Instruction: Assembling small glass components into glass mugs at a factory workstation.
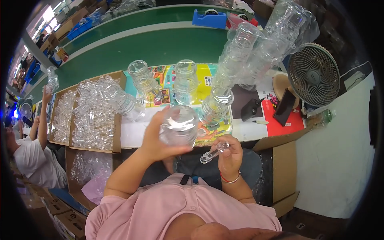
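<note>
My left hand is wrapped round a wide clear vessel, its round end facing up, over the table's near edge. Lower and to the right, my right hand pinches a small clear tube-shaped piece with rounded, wider ends. The two pieces are apart. Beyond my hands, clear ribbed vessels stand on the table: one at the left, another in the middle, and a third at the right. A further clear vessel lies tilted at the edge of the carton of small pieces.
An open carton holds many small clear pieces. Bagged clear vessels are piled back right, near a fan. A black bottle and phone lie right. A co-worker at far left raises a clear vessel.
</note>
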Demonstrator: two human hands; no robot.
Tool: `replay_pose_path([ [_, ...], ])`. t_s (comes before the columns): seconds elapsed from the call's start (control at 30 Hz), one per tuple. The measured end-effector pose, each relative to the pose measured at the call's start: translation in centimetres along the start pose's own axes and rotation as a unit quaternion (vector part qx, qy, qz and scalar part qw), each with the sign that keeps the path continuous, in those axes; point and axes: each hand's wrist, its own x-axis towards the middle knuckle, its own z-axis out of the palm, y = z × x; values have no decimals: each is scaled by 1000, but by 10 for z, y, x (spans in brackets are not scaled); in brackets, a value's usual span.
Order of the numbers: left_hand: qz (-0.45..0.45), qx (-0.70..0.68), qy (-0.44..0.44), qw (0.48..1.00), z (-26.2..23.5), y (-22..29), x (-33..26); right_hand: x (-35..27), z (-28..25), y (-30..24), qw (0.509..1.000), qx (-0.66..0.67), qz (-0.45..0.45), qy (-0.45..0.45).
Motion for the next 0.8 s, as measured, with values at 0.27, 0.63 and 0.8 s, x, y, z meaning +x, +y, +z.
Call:
replay_pose_path([
  [0.27, -112, -354, 32, 928, 13, 24, -39, -8, 9, 6, 993, -1, 97, -69],
  [0.63, -117, -348, 62, 928, 5, 27, -43, -10, 5, 8, 983, -33, 75, -165],
  [0.8, -115, -338, 65, 932, 2, 25, -45, -13, 8, 11, 983, -46, 88, -154],
])
